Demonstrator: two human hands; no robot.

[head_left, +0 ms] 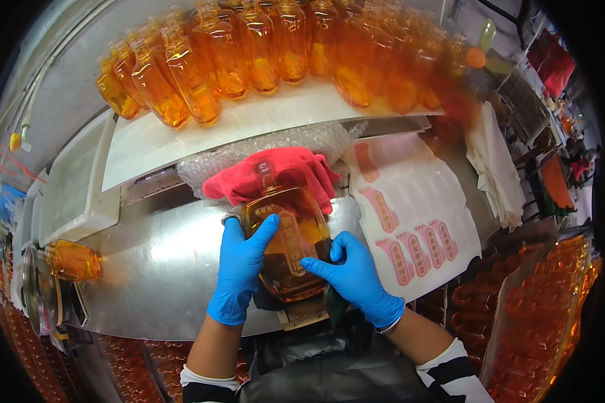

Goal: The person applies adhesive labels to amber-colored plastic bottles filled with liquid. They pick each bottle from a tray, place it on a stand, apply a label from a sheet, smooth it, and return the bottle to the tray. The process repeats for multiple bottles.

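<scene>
Bottle [290,236] at shiny metal tabletop [148,282]

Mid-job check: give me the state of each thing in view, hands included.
Held bottle: tilted, label on its upturned face
Left hand: gloved, gripping bottle's left side
Right hand: gloved, thumb on bottle's front
Red cloth: crumpled, under bottle's neck
Bubble wrap: bunched behind cloth
Label sheet: spread out, partly bare
Back bottles: standing, packed close
Left-end bottle: apart; upright or lying, cannot tell
</scene>
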